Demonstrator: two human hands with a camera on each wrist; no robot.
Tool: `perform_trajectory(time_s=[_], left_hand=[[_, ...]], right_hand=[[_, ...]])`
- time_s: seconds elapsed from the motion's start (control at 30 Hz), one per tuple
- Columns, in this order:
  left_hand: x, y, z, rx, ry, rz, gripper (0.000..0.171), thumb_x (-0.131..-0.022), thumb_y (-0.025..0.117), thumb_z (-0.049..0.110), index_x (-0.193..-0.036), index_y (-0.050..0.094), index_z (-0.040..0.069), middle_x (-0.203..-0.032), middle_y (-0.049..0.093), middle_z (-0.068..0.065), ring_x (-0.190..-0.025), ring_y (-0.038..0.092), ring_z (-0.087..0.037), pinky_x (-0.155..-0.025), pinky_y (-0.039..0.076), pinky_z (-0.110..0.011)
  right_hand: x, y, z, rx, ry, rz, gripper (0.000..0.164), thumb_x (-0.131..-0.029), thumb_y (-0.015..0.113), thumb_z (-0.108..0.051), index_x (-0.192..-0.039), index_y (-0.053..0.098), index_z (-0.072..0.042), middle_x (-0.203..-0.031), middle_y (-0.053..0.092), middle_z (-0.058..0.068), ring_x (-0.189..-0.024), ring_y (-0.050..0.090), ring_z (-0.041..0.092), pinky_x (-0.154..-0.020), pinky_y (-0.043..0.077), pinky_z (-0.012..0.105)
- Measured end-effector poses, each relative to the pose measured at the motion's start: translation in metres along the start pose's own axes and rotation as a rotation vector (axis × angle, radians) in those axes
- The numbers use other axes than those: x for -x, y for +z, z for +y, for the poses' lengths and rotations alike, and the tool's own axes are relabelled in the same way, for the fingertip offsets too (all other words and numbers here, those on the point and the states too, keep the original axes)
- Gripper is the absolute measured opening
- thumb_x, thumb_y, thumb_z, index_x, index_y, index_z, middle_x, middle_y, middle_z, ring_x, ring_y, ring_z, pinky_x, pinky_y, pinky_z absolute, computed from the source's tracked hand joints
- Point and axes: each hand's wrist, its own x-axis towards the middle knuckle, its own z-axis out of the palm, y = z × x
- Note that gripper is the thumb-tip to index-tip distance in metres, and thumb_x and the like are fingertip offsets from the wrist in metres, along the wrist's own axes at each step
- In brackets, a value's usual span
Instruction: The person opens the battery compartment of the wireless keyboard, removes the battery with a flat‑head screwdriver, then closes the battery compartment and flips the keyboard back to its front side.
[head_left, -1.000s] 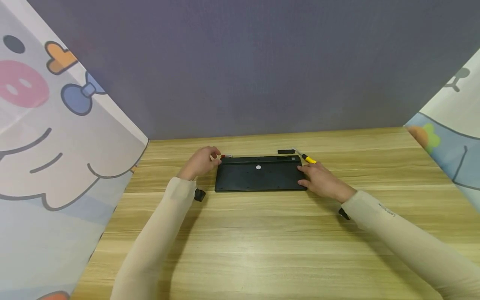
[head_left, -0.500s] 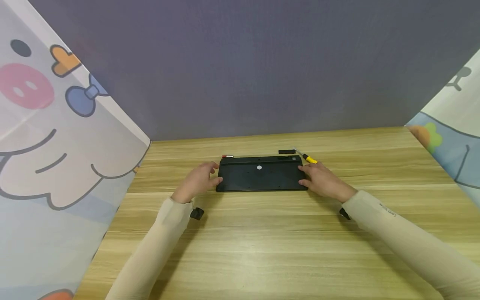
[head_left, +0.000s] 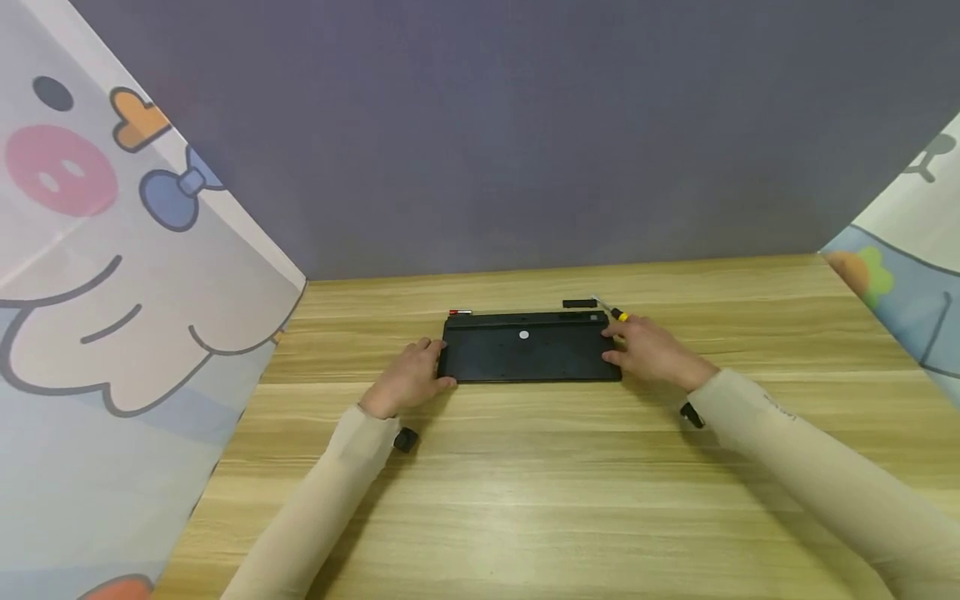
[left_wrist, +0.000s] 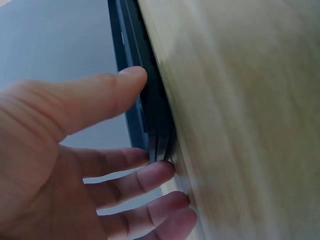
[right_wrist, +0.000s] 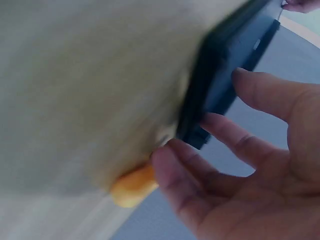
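A black keyboard [head_left: 525, 354] lies underside up on the wooden table, a round white sticker near its middle. My left hand [head_left: 408, 379] holds its left end, thumb by the near corner and fingers at the short side. In the left wrist view the thumb [left_wrist: 120, 87] overlaps the long edge while the fingertips sit around the corner. At the other end, my right hand [head_left: 651, 354] grips the short side between thumb and fingers. The right wrist view is blurred, with the fingertips [right_wrist: 212, 122] at the keyboard's edge.
Just behind the keyboard's left corner lies a small red and silver battery [head_left: 460, 312]. A narrow black cover [head_left: 579, 303] is behind the right part. Beside my right fingers a screwdriver [head_left: 618, 316] with a yellow and black handle is partly hidden. A grey panel [head_left: 555, 167] borders the table's back.
My left hand has drawn back from the battery at the rear left corner, down to the keyboard's left side, and taken hold there. The right hand stays at the right end.
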Motion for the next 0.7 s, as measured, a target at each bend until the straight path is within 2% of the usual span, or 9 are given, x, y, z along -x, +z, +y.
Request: perform_trajectory(time_s=[0.1,0.2,0.27,0.37,0.5,0.6,0.7], left_hand=[[-0.001,0.002,0.0,-0.003,0.011,0.011,0.072,-0.086,0.071,0.034,-0.14,0.039,-0.001,-0.135,0.045,-0.018,-0.121,0.043,-0.036,-0.1,0.035,-0.045],[-0.002,0.003,0.0,-0.011,0.01,0.016,0.072,-0.085,0.072,0.032,-0.14,0.038,-0.001,-0.136,0.044,-0.018,-0.122,0.043,-0.036,-0.101,0.035,-0.044],[-0.003,0.004,0.001,-0.021,0.008,0.015,0.073,-0.086,0.072,0.032,-0.141,0.037,0.0,-0.137,0.044,-0.018,-0.122,0.043,-0.036,-0.101,0.034,-0.044],[-0.003,0.004,0.001,-0.042,0.026,0.018,0.072,-0.086,0.072,0.031,-0.141,0.039,0.0,-0.134,0.045,-0.018,-0.12,0.045,-0.035,-0.1,0.036,-0.044],[-0.004,0.004,0.003,-0.069,0.058,0.019,0.068,-0.086,0.072,0.03,-0.139,0.043,0.0,-0.129,0.048,-0.017,-0.116,0.048,-0.033,-0.098,0.038,-0.043],[-0.004,0.004,0.003,-0.076,0.059,0.021,0.067,-0.085,0.072,0.03,-0.138,0.044,0.0,-0.128,0.049,-0.016,-0.115,0.049,-0.032,-0.098,0.038,-0.042],[-0.003,0.004,0.003,-0.081,0.051,0.024,0.066,-0.085,0.073,0.03,-0.138,0.045,0.001,-0.128,0.05,-0.016,-0.115,0.049,-0.032,-0.098,0.038,-0.042]], right_hand=[[-0.01,-0.009,-0.002,-0.053,-0.001,0.045,0.032,-0.092,0.064,-0.018,-0.117,0.063,0.002,-0.108,0.059,0.022,-0.098,0.055,0.039,-0.081,0.044,0.052],[-0.026,-0.02,-0.002,-0.125,-0.024,0.094,0.025,-0.093,0.061,-0.012,-0.114,0.064,0.001,-0.109,0.062,0.02,-0.099,0.056,0.036,-0.082,0.044,0.051],[-0.039,-0.026,0.001,-0.16,-0.036,0.091,0.023,-0.094,0.059,-0.01,-0.114,0.064,0.0,-0.11,0.062,0.018,-0.1,0.056,0.035,-0.083,0.044,0.051],[-0.059,-0.032,0.006,-0.198,-0.016,0.037,0.024,-0.094,0.058,-0.008,-0.116,0.063,0.0,-0.114,0.06,0.019,-0.104,0.054,0.035,-0.085,0.044,0.05],[-0.08,-0.035,0.014,-0.238,0.051,-0.075,0.028,-0.094,0.058,-0.005,-0.121,0.061,0.0,-0.121,0.056,0.02,-0.103,0.055,0.034,-0.08,0.048,0.046],[-0.092,-0.035,0.017,-0.267,0.09,-0.139,0.03,-0.093,0.059,-0.003,-0.122,0.061,-0.001,-0.124,0.054,0.019,-0.104,0.055,0.033,-0.076,0.05,0.043],[-0.102,-0.032,0.018,-0.273,0.111,-0.168,0.029,-0.091,0.061,-0.002,-0.12,0.062,-0.002,-0.12,0.056,0.018,-0.105,0.054,0.033,-0.074,0.05,0.041]])
